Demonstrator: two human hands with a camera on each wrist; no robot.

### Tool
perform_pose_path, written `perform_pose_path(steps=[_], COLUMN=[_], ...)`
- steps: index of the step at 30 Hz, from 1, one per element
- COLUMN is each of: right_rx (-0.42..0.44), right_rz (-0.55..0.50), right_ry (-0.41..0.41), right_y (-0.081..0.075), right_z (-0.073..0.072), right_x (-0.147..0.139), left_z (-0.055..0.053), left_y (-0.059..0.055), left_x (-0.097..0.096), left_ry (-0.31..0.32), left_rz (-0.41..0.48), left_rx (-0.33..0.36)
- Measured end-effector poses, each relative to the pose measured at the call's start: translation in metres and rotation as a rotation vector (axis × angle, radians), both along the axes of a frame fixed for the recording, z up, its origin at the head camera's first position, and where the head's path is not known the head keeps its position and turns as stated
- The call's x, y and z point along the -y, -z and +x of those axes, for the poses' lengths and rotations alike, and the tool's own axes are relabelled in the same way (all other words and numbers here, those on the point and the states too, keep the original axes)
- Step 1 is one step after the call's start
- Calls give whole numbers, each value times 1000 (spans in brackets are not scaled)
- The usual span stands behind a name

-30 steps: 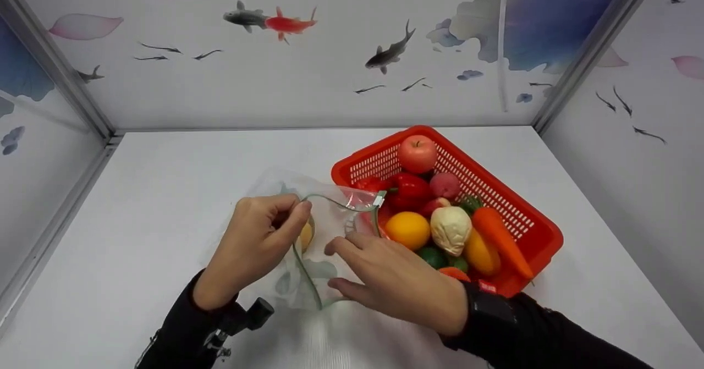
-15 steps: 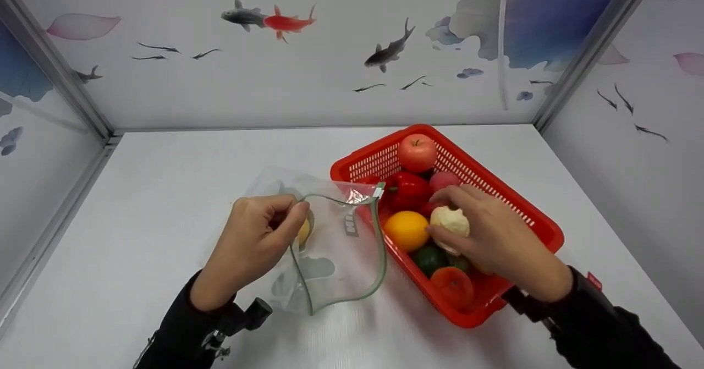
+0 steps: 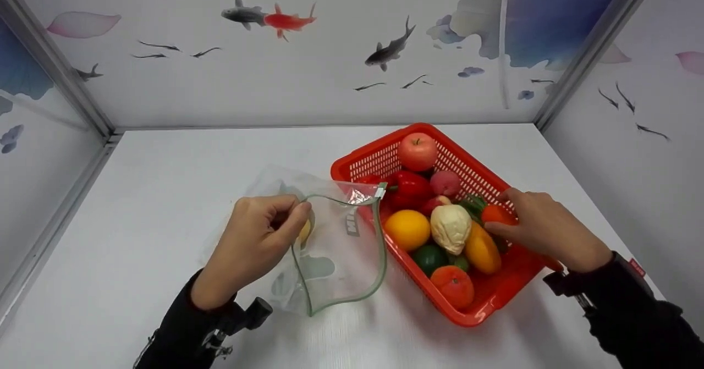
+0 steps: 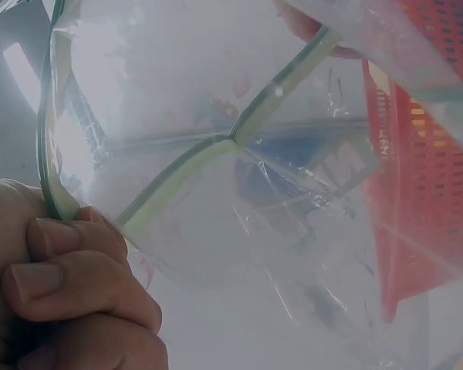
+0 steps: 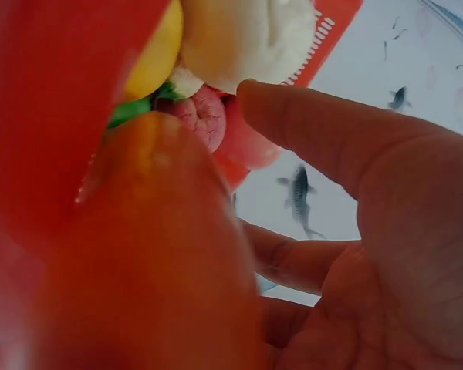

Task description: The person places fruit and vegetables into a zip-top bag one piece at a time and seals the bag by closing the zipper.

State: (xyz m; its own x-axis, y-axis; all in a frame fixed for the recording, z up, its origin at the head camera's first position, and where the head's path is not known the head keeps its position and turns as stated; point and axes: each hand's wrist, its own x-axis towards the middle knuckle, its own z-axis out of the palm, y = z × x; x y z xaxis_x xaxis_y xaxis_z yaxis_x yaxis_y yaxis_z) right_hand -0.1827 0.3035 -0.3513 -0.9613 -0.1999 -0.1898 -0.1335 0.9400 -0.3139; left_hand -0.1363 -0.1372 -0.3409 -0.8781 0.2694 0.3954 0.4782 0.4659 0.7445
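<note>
My left hand pinches the green-edged rim of a clear zip bag, whose mouth gapes toward me. Something yellow shows through the plastic beside the fingers. In the left wrist view, curled fingers hold the bag's edge. Over the right side of the red basket, my right hand has its thumb and fingers around a carrot; the tip pokes out below the wrist. The right wrist view has the carrot up close, fingers behind it and the thumb standing off from its top.
The basket also holds an apple, a red pepper, an orange-yellow round fruit, a cream-coloured bulb, a yellow oblong fruit and a tomato-like fruit. The bag's right side overlaps the basket's left rim. Printed walls enclose the white table.
My right hand has gone from the bag's mouth, across the cream bulb, to the carrot on the right. The carrot has shifted and turned rightward. The left hand keeps its place on the bag.
</note>
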Motion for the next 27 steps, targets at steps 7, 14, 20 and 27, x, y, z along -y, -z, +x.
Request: perform_pose_path(steps=[7,14,20,27], right_rx=[44,-22,-151,-277], right_rz=[27,8,-78,-238], right_ry=[14,9,15,67], right_y=[6,3,-5,-17], right_z=[-7,-5,1,12], right_x=[-10,-8,-1,15], left_z=[0,0,0,0], left_y=[1,3,3,3], left_x=[0,0,0,0], left_ry=[16,25,30,26], left_rz=[2,7,7,4], left_rx=[-14,-30,-30,-11])
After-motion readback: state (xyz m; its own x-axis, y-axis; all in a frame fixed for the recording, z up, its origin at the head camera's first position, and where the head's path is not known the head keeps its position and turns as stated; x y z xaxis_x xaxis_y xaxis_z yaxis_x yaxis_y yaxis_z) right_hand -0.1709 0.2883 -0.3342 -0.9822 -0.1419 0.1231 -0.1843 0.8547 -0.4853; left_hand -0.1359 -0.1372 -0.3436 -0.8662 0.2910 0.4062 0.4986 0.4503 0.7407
